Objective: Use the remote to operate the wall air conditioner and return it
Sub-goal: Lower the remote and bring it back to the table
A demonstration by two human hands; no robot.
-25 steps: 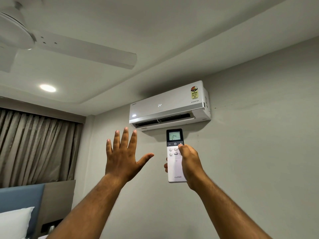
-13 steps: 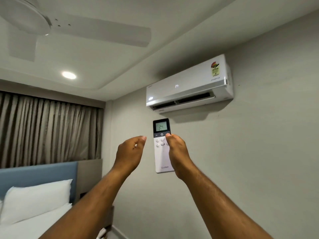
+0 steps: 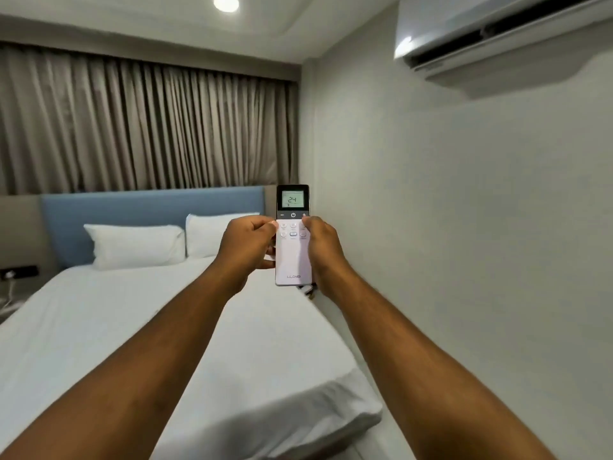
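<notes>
View's dropped since a moment ago: now I'm looking at the bed point(image 3: 166, 327) and pillows point(image 3: 136, 244), with the air conditioner point(image 3: 497, 28) up in the corner. My left hand point(image 3: 247, 245), which was hanging free before, is now curled onto the remote point(image 3: 293, 247), thumb on its left edge. Right hand point(image 3: 321, 250) grips the other side, thumb on the buttons. Screen reads 24.
</notes>
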